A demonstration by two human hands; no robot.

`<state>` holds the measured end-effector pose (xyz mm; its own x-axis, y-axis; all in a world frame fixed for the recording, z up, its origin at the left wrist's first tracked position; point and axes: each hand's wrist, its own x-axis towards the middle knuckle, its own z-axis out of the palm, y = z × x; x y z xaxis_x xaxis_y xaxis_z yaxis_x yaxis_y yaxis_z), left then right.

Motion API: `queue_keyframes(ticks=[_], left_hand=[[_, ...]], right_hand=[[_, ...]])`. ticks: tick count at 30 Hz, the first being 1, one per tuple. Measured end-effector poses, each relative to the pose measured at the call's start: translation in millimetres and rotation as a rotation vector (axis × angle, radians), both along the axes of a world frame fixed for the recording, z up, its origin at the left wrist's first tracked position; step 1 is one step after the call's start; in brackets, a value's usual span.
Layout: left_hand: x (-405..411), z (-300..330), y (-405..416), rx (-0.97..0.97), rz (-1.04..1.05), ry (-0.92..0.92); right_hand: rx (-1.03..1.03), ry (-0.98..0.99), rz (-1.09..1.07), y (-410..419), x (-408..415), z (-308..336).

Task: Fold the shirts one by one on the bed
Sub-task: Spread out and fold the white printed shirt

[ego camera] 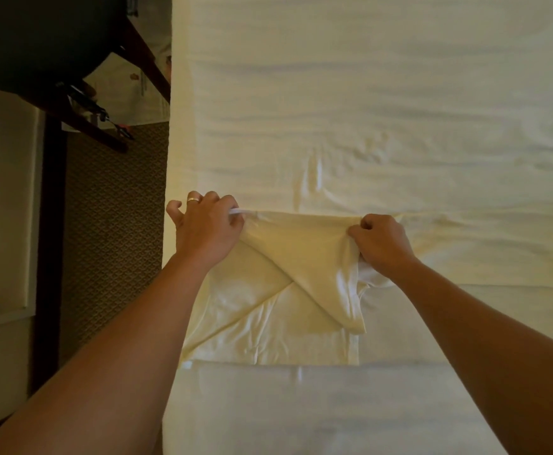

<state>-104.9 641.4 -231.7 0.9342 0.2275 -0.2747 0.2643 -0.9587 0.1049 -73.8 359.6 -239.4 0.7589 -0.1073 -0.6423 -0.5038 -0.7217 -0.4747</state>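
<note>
At the near left edge of the bed [367, 110], the pale shirt [288, 290] looks soft, light and limp, so each grip, left hand [207, 224] and right hand [381, 243], pinches a far-edge corner, fingers curled tight.

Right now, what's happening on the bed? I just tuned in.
A person is folding a pale yellow shirt on the white bed. The left hand pinches one end of the shirt's far edge and the right hand grips the other end, with the cloth between them lifted and pulled taut. A flap of the shirt hangs down in a point over the part lying flat. The fold is not finished.
</note>
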Motion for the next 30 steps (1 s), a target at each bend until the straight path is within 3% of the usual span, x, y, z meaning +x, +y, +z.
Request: queue_keyframes(ticks=[5, 9, 12, 14, 17, 22, 25, 30], left_hand=[[1, -4, -2, 0.018, 0.049, 0.007], [-11, -3, -15, 0.061, 0.02, -0.118], [-24, -6, -36, 0.005, -0.164, -0.127], [-32, -13, -47, 0.014, -0.236, -0.006], [-41, -26, -50, 0.05, -0.142, 0.114], [-40, -21, -72, 0.133, -0.068, 0.163], [-46, -10, -97, 0.132, -0.055, 0.101], [-71, -10, -169, 0.027, -0.273, -0.086]], right_hand=[[-0.036, -0.039, 0.04, -2, -2, -5], [-0.212, -0.369, 0.245, -2, -22, -5], [-0.3, -0.528, 0.499, 7, -45, -7], [-0.325, -0.519, 0.677, 14, -61, -15], [-0.327, -0.446, 0.906, 11, -83, -32], [-0.266, -0.402, 1.061, -15, -73, -37], [-0.224, -0.383, 1.006, -35, -60, -25], [-0.253, -0.441, 0.81, -111, -35, -15]])
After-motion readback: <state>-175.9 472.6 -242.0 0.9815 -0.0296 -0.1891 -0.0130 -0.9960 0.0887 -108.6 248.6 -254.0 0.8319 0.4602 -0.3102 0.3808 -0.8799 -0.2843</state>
